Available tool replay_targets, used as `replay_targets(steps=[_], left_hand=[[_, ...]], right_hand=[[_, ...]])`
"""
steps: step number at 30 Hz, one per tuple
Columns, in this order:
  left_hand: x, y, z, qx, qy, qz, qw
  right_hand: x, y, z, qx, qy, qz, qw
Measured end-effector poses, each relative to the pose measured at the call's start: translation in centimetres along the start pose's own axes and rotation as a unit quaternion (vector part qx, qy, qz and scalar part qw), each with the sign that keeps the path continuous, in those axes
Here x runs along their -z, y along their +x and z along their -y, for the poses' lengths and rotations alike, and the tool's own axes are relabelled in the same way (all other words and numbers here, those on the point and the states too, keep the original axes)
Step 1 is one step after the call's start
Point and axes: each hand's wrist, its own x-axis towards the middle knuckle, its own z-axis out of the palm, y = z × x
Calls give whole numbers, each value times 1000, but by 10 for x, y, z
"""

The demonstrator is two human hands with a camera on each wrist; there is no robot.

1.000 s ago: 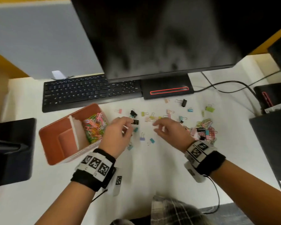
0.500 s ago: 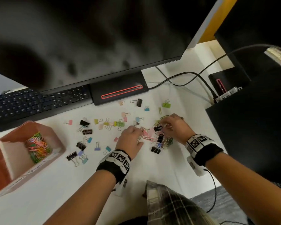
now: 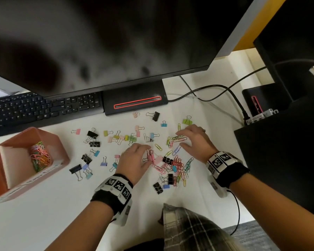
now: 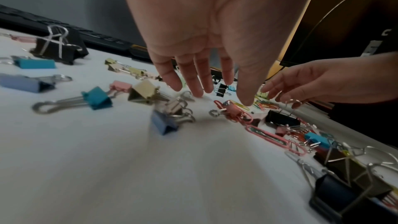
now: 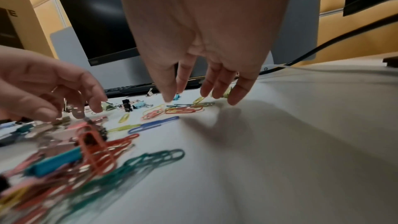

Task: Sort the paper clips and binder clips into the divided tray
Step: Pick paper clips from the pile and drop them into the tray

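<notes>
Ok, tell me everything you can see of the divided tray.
The divided tray is a terracotta-coloured rectangular box, plastic by its look, at the desk's left, in front of the keyboard. A pale upright divider splits it. The right compartment holds mixed-colour paper clips; no binder clips show inside. Neither hand touches it.

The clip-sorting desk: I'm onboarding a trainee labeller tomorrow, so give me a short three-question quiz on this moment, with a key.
1. True or false: the divided tray holds only binder clips.
2. Multiple choice: the right hand hovers with its fingertips over A) the keyboard, B) a loose cluster of paper clips, C) the tray.
3. Short answer: is the left hand gripping anything?

Key
1. False: only coloured paper clips show in it, in one compartment.
2. B.
3. No; its fingers hang relaxed above a pink binder clip tangled with paper clips.
</notes>
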Motion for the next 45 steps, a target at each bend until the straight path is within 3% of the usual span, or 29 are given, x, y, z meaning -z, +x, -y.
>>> replay_targets(steps=[5,11,19,26,31,37,41,43,45], left_hand=[[-10,10,-5,8,-34,22,999],[-6,6,5,28,-102,-9,994],[14,-14,28,96,-160,-28,982],[7,-5,25,-31,-2,-8,999],[5,12,19,-3,48,23,999],[6,17,20,5,65,71,995],[8,10,21,-82,19,48,995],[7,8,18,-135,40,65,988],[6,10,16,-147,66,70,984]], right_hand=[[-3,11,4,36,-53,89,994],[-17,11,7,65,6,67,996],[-23,8,9,48,36,55,997],[-17,8,13,-5,51,65,997],[-11,10,10,-31,70,49,996],[-6,8,7,-18,84,58,995],[-4,10,10,10,88,55,995],[-4,15,16,40,72,61,995],[-6,23,23,68,41,82,993]])
